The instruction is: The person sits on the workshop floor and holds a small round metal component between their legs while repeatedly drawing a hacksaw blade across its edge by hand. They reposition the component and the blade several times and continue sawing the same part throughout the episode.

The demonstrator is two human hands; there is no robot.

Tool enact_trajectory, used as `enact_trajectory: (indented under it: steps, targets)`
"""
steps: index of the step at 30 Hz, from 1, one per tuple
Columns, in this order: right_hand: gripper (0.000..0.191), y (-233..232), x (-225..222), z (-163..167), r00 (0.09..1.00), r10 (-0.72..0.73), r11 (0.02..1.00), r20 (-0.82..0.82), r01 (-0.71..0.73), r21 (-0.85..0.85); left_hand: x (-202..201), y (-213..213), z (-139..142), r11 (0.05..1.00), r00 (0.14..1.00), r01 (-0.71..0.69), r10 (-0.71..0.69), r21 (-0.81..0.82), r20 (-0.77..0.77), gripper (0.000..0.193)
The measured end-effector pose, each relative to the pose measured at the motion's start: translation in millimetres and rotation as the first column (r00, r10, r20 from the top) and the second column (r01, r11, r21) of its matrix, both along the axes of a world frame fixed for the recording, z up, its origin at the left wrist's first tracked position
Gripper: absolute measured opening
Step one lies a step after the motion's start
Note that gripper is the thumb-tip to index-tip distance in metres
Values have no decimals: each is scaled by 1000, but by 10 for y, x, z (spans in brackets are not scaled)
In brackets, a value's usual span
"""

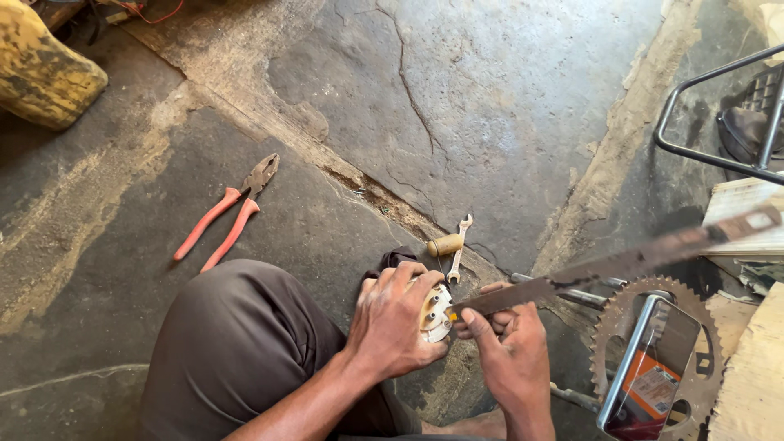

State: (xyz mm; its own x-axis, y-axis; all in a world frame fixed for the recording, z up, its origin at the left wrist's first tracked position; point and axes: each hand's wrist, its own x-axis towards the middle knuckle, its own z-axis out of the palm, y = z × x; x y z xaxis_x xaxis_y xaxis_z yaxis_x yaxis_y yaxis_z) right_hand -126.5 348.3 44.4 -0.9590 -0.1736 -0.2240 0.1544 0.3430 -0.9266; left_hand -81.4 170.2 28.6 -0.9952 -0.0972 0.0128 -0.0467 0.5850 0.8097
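Note:
My left hand (pixel 396 322) grips a small round cream-coloured part (pixel 437 314) with holes in its face, pressed down by my knee. My right hand (pixel 506 347) holds the near end of a long rusty saw blade (pixel 621 265), whose tip rests against the round part. The blade stretches up and to the right, past the frame's right side. My bent leg in dark brown trousers (pixel 237 343) fills the lower left.
Red-handled pliers (pixel 233 212) lie on the cracked stone floor to the left. A small spanner (pixel 459 245) and a wooden-handled tool (pixel 445 244) lie just beyond my hands. A rusty chainwheel (pixel 629 306), a phone (pixel 649 367), wood pieces (pixel 751 367) and a metal frame (pixel 719 106) crowd the right.

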Motion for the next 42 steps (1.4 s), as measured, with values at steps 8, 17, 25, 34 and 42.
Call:
enact_trajectory:
  steps: [8, 17, 25, 34, 42]
  targets:
    - [35, -5, 31, -75, 999, -51, 988, 12, 49, 148, 53, 28, -23, 1000, 993, 9, -10, -3, -117, 74]
    - [36, 109, -15, -375, 999, 29, 996, -33, -32, -83, 42, 36, -41, 998, 998, -37, 39, 49, -47, 76]
    - [35, 107, -7, -296, 1000, -8, 999, 18, 7, 51, 65, 85, -76, 998, 996, -34, 38, 52, -76, 79]
    - [39, 22, 28, -260, 996, -82, 987, -27, 85, 137, 50, 73, -65, 996, 995, -70, 73, 51, -73, 74]
    - [34, 11, 35, -218, 995, -64, 986, -79, 76, 150, 61, 72, -65, 997, 993, -50, 56, 66, -103, 76]
